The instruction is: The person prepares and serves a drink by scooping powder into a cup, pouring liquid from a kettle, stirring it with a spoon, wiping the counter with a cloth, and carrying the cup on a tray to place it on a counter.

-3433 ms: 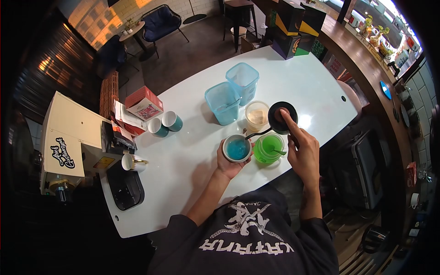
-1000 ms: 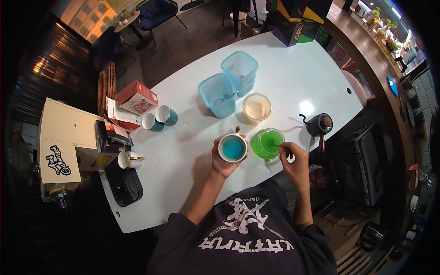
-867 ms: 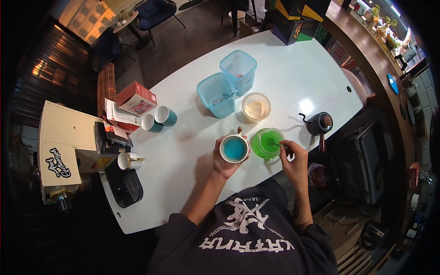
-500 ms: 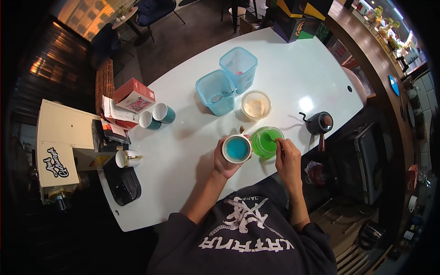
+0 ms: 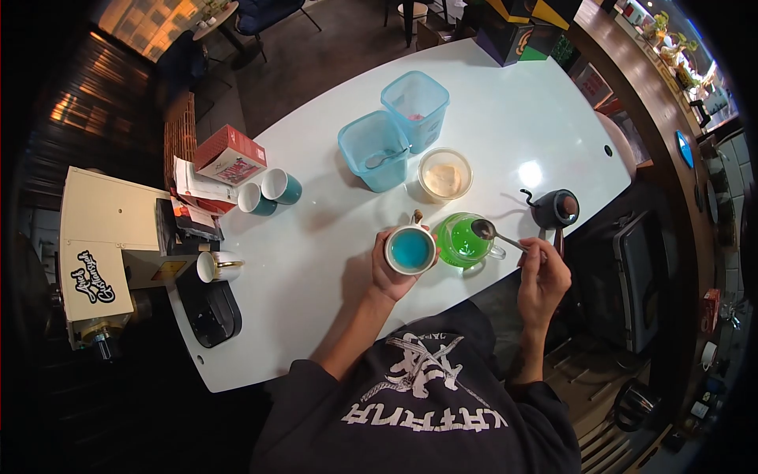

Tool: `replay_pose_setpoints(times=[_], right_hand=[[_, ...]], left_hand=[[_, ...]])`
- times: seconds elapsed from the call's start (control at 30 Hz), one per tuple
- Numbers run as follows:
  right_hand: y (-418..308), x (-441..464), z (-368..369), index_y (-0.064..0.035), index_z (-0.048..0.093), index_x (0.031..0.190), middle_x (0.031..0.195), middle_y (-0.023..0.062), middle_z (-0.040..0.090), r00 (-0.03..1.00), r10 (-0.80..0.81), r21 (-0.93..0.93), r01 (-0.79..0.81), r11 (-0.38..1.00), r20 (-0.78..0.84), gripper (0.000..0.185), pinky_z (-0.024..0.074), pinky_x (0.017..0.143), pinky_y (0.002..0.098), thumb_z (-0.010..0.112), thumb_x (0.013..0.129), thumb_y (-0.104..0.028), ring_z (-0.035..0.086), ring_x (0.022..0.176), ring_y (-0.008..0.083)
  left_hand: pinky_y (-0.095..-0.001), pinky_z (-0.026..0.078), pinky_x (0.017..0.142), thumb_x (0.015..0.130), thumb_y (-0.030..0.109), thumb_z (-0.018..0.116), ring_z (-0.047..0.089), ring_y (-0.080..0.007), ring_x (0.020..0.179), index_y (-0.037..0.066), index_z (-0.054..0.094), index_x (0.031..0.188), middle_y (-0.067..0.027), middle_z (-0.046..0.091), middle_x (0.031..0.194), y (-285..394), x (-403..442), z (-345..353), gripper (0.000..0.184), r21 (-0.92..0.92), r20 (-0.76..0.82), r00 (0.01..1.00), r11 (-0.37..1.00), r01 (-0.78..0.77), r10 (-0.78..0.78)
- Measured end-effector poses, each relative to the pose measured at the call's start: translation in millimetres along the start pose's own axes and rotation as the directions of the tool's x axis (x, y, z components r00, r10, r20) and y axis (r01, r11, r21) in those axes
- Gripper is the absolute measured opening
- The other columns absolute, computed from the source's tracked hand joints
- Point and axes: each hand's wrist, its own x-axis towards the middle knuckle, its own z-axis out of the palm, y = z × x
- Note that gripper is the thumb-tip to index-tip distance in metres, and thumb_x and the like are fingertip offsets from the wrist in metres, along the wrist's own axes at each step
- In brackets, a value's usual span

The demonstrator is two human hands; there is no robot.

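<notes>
My left hand [image 5: 388,272] is wrapped round a white cup [image 5: 410,249] whose inside looks blue; I cannot tell whether that is liquid or glaze. Between the fingers of my right hand [image 5: 544,276] is the handle of a metal spoon [image 5: 486,230], its bowl over the edge of a glass jug [image 5: 466,242] of bright green liquid. The jug stands just right of the cup, its clear handle pointing toward my right hand. Behind the jug sits a round tub [image 5: 445,175] with pale beige contents.
Two blue plastic containers [image 5: 375,154] stand farther back, one with a spoon inside. Two teal cups [image 5: 282,187] and a red box [image 5: 230,155] are at the left, near a white mug [image 5: 220,267]. A dark gooseneck kettle [image 5: 555,209] stands at the right edge.
My right hand has moved right and lifted the spoon out of the green liquid. The jug's handle now shows. My left hand still holds the cup in nearly the same place.
</notes>
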Motion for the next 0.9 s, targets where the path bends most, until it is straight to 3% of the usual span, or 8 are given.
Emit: replay_pose_setpoints(times=[0.03, 0.1, 0.13, 0.27, 0.47, 0.5, 0.73, 0.9], right_hand=[[0, -2, 1, 0.0055, 0.066, 0.094, 0.067, 0.0028, 0.058, 0.998, 0.04, 0.085, -0.036, 0.996, -0.042, 0.013, 0.0394, 0.053, 0.0224, 0.054, 0.095, 0.0, 0.054, 0.059, 0.0071], [-7, -6, 0, 0.0059, 0.066, 0.093, 0.066, 0.0028, 0.059, 0.995, 0.088, 0.144, -0.081, 0.986, -0.043, 0.013, 0.0394, 0.052, 0.0219, 0.054, 0.095, 0.0, 0.054, 0.057, 0.007], [-10, -9, 1, 0.0062, 0.067, 0.093, 0.065, 0.0029, 0.059, 0.99, 0.132, 0.202, -0.121, 0.972, -0.04, 0.014, 0.0395, 0.052, 0.0214, 0.054, 0.095, 0.0, 0.054, 0.056, 0.0069], [-15, -16, 17, 0.007, 0.066, 0.095, 0.067, 0.0035, 0.06, 0.995, 0.013, 0.186, -0.031, 0.982, 0.098, 0.018, 0.0404, 0.05, 0.019, 0.053, 0.099, -0.005, 0.054, 0.055, 0.0051], [-4, -23, 40, 0.0081, 0.067, 0.094, 0.07, 0.0065, 0.065, 0.966, -0.028, 0.192, -0.022, 0.981, 0.257, 0.01, 0.0444, 0.053, 0.0208, 0.058, 0.093, 0.002, 0.059, 0.058, 0.0085], [-8, -23, 43, 0.002, 0.069, 0.09, 0.066, 0.0079, 0.064, 0.969, 0.035, 0.173, -0.079, 0.982, 0.245, 0.007, 0.0456, 0.055, 0.0265, 0.065, 0.085, 0.002, 0.062, 0.057, 0.0128], [-12, -26, 57, 0.0012, 0.068, 0.094, 0.07, 0.0119, 0.063, 0.953, -0.126, 0.013, 0.128, 0.992, 0.276, 0.014, 0.0468, 0.054, 0.0289, 0.069, 0.081, 0.003, 0.063, 0.058, 0.0185], [-8, -28, 67, 0.0021, 0.068, 0.094, 0.069, 0.0128, 0.062, 0.962, -0.142, 0.029, 0.139, 0.99, 0.231, 0.014, 0.0468, 0.053, 0.0301, 0.07, 0.08, 0.003, 0.062, 0.057, 0.0189]], left_hand=[[-0.0513, 0.048, 0.097, 0.096, 0.048, 0.042, 0.058, -0.0321, 0.118, 0.003, 0.059, 0.122, -0.0121, 0.061, 0.126, 0, -1, 4, 0.055, 0.001, -0.003, 1.0, 1.0, 0.004, -0.004], [-0.045, 0.052, 0.092, 0.094, 0.046, 0.044, 0.064, -0.0369, 0.101, -0.003, 0.058, 0.119, -0.021, 0.064, 0.112, -2, -2, 12, 0.057, -0.007, -0.072, 0.997, 1.0, -0.01, 0.01], [-0.045, 0.052, 0.092, 0.094, 0.046, 0.044, 0.064, -0.0369, 0.101, -0.003, 0.058, 0.119, -0.021, 0.064, 0.112, -2, -1, 12, 0.057, -0.006, -0.074, 0.997, 1.0, -0.006, 0.005], [-0.0449, 0.052, 0.091, 0.094, 0.046, 0.044, 0.063, -0.032, 0.103, -0.001, 0.059, 0.119, -0.0187, 0.064, 0.112, -6, -4, 15, 0.055, -0.029, -0.06, 0.998, 0.999, -0.02, 0.019], [-0.0446, 0.052, 0.089, 0.094, 0.047, 0.044, 0.063, -0.028, 0.106, 0.0, 0.06, 0.119, -0.0176, 0.065, 0.112, -7, -5, 18, 0.055, 0.048, -0.062, 0.997, 0.998, -0.045, 0.047], [-0.0446, 0.052, 0.089, 0.094, 0.047, 0.044, 0.063, -0.0283, 0.106, 0.0, 0.06, 0.119, -0.0177, 0.065, 0.113, -7, -4, 18, 0.056, 0.066, -0.074, 0.996, 0.997, -0.038, 0.043], [-0.0466, 0.05, 0.096, 0.096, 0.052, 0.037, 0.062, -0.0294, 0.111, 0.001, 0.058, 0.123, -0.0146, 0.065, 0.117, -7, 0, 9, 0.062, 0.112, -0.015, 0.999, 0.993, -0.049, 0.051], [-0.0445, 0.051, 0.092, 0.095, 0.044, 0.042, 0.063, -0.0309, 0.105, -0.002, 0.059, 0.118, -0.0172, 0.065, 0.113, -10, -4, 22, 0.054, 0.087, -0.036, 0.995, 0.992, -0.086, 0.089]])
